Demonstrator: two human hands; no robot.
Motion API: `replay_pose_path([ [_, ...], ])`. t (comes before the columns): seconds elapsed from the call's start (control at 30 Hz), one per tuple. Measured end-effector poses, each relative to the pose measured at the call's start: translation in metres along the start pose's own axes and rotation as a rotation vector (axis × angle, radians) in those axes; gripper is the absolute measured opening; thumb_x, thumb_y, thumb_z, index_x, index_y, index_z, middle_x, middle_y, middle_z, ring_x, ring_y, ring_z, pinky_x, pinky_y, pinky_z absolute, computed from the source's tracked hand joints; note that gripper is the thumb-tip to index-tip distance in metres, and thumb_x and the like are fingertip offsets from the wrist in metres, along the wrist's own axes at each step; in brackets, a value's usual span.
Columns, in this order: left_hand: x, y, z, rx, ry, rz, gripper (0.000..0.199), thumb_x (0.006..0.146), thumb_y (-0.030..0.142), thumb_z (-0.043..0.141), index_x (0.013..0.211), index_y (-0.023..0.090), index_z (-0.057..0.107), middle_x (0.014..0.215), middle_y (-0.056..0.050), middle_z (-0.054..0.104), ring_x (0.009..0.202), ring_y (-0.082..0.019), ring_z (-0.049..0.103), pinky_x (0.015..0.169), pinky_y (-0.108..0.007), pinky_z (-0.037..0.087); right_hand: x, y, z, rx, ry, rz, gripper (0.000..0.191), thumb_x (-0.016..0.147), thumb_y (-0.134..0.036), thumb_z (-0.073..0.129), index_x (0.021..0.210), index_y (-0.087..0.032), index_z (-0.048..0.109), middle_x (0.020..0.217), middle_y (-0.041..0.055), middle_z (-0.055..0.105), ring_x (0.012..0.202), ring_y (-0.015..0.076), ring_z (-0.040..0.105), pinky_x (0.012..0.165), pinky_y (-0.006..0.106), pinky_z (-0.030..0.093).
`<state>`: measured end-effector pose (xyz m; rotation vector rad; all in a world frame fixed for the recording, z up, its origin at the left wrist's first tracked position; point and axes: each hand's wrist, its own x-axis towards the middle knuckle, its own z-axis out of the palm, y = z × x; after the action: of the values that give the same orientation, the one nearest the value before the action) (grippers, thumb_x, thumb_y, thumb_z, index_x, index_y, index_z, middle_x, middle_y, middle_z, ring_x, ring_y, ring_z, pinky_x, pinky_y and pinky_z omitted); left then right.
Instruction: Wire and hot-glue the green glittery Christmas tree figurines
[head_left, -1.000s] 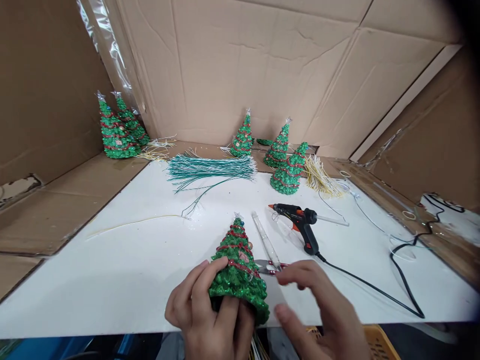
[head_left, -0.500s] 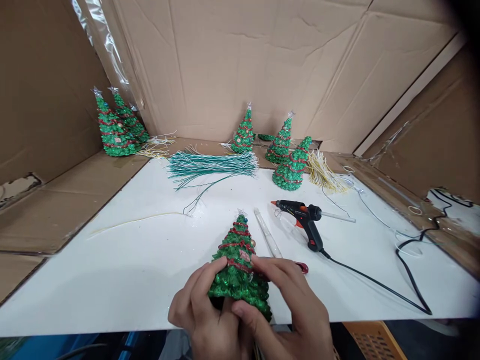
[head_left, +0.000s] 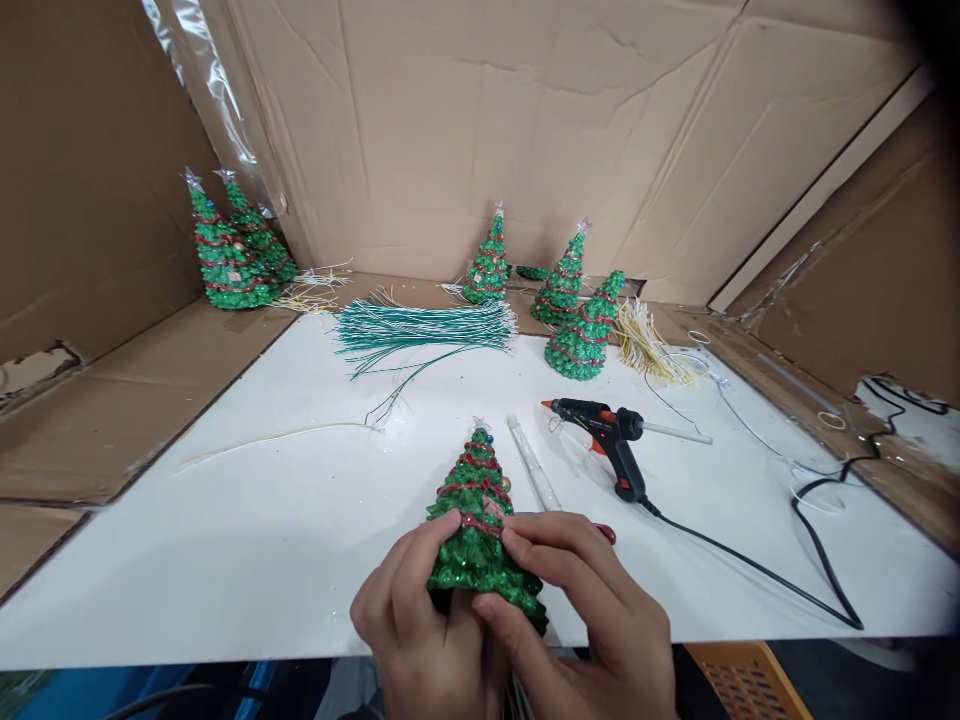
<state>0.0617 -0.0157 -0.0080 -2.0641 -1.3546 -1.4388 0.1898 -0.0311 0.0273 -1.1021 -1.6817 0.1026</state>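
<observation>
Between my hands, at the front edge of the white table, is a small green Christmas tree (head_left: 474, 560) with red garland, a clear star on top, little baubles and a pink piece on its front. It leans back, so part of its dark hollow underside shows. My left hand (head_left: 420, 625) grips its lower left side, some fingers tucked under the base. My right hand (head_left: 592, 610) holds the lower right side, fingertips just below the pink piece and thumb at the bottom rim. Partly behind my right hand lies a clear stick-like tool (head_left: 534, 465) with a red end.
A black glue gun (head_left: 611, 430) lies right, its cord (head_left: 757, 570) running along the table. A bundle of green wires (head_left: 424, 325) lies behind, yellow-white wires (head_left: 651, 345) to its right. Several other trees (head_left: 585, 335) stand along the cardboard walls (head_left: 525, 130). One loose wire (head_left: 270, 438) lies left.
The tree and both hands have shifted slightly to the right. My right fingertips sit a little lower below the pink piece. Both hands keep their hold.
</observation>
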Motion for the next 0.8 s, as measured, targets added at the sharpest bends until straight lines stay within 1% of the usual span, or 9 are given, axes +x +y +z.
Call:
replay_pose_path([
  [0.07,0.000,0.000,0.000,-0.002,0.008,-0.014,0.015,0.102,0.021,0.049,0.098,0.021,0.063,0.119,-0.011,0.060,0.107,-0.026,0.056,0.091,-0.041,0.040,0.002,-0.001,0.001,0.011,0.028,0.013,0.025,0.086,-0.012,0.075,0.110,-0.018,0.069,0.104,0.0067,0.075,0.095,0.0165,0.073,0.084,0.027,0.064],
  [0.2,0.001,0.000,0.000,-0.011,0.004,0.004,0.013,0.101,0.023,0.052,0.095,0.021,0.063,0.121,-0.011,0.061,0.108,-0.026,0.057,0.091,-0.042,0.040,0.008,-0.004,0.002,0.026,0.084,0.045,0.023,0.087,-0.016,0.075,0.109,-0.019,0.070,0.099,0.0052,0.078,0.091,0.0155,0.075,0.081,0.024,0.064],
  [0.4,0.002,-0.002,0.000,-0.024,0.016,-0.022,0.012,0.099,0.022,0.052,0.094,0.024,0.062,0.119,-0.008,0.061,0.107,-0.025,0.057,0.092,-0.040,0.040,0.012,-0.004,0.001,0.033,0.088,0.031,0.015,0.086,-0.017,0.077,0.101,-0.017,0.072,0.097,0.0071,0.079,0.088,0.0163,0.076,0.079,0.025,0.065],
  [0.5,0.001,-0.005,0.001,-0.003,0.017,0.032,0.009,0.098,0.022,0.054,0.095,0.023,0.063,0.119,-0.010,0.061,0.107,-0.026,0.057,0.090,-0.040,0.040,0.010,-0.005,0.001,0.023,0.098,-0.010,0.017,0.086,-0.014,0.077,0.102,-0.016,0.074,0.097,0.0087,0.080,0.088,0.0176,0.076,0.079,0.027,0.066],
  [0.6,-0.002,-0.008,0.001,0.010,0.016,0.073,0.010,0.097,0.021,0.055,0.097,0.022,0.064,0.119,-0.011,0.062,0.106,-0.026,0.058,0.089,-0.040,0.041,0.007,-0.005,0.002,0.014,0.121,-0.039,0.022,0.084,-0.011,0.078,0.105,-0.016,0.074,0.099,0.0098,0.081,0.088,0.0206,0.077,0.078,0.032,0.067],
  [0.7,-0.004,-0.007,0.001,0.012,-0.001,0.035,0.009,0.097,0.020,0.055,0.097,0.023,0.063,0.122,-0.010,0.061,0.108,-0.026,0.058,0.091,-0.041,0.042,0.006,-0.004,0.003,0.014,0.134,-0.036,0.026,0.083,-0.008,0.078,0.107,-0.017,0.075,0.099,0.0097,0.082,0.087,0.0229,0.078,0.077,0.036,0.068],
  [0.8,-0.005,-0.005,0.001,0.009,-0.010,0.004,0.008,0.099,0.023,0.056,0.094,0.022,0.063,0.123,-0.010,0.061,0.110,-0.027,0.058,0.092,-0.042,0.042,0.008,-0.002,0.003,0.022,0.132,-0.033,0.026,0.082,-0.009,0.079,0.106,-0.017,0.075,0.098,0.0093,0.082,0.086,0.0221,0.078,0.076,0.034,0.068],
])
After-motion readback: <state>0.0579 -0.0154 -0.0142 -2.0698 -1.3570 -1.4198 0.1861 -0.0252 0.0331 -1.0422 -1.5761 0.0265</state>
